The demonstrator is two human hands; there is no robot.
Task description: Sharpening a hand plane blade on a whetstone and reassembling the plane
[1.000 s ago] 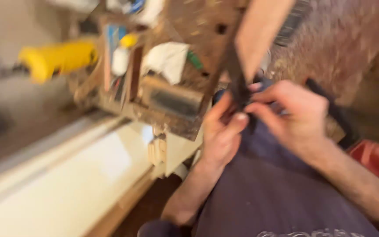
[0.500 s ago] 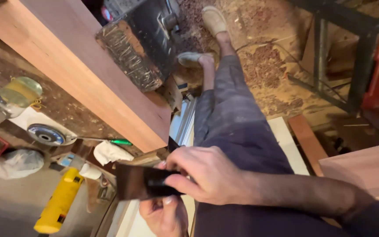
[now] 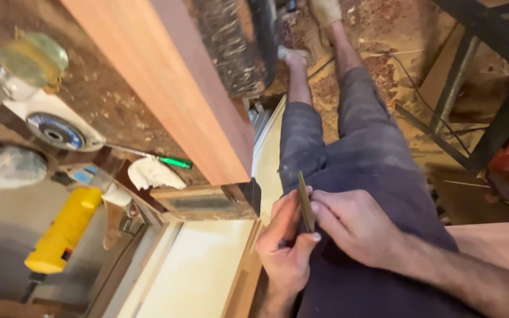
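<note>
Both my hands are over my lap, pinching a thin dark flat sheet (image 3: pixel 306 204) that stands upright and shows only its edge. My left hand (image 3: pixel 286 254) comes up from below and grips its lower part with thumb and fingers. My right hand (image 3: pixel 357 228) reaches in from the right, fingertips pressed on the sheet's side. My legs in dusty dark trousers (image 3: pixel 360 147) stretch away over a sawdust floor.
A long reddish wooden board (image 3: pixel 166 88) runs overhead at the left, with a worn wooden block (image 3: pixel 204 203) under its end. Further left lie a yellow power tool (image 3: pixel 63 229), a grinder disc (image 3: pixel 54 131), a green-handled screwdriver (image 3: pixel 175 162) and a white rag (image 3: pixel 151 174). A dark metal frame (image 3: pixel 472 88) stands at the right.
The view has swung and steadied. The dark sheet, seen broadside half a second ago, is now turned edge-on, and both hands have shifted to the right with it.
</note>
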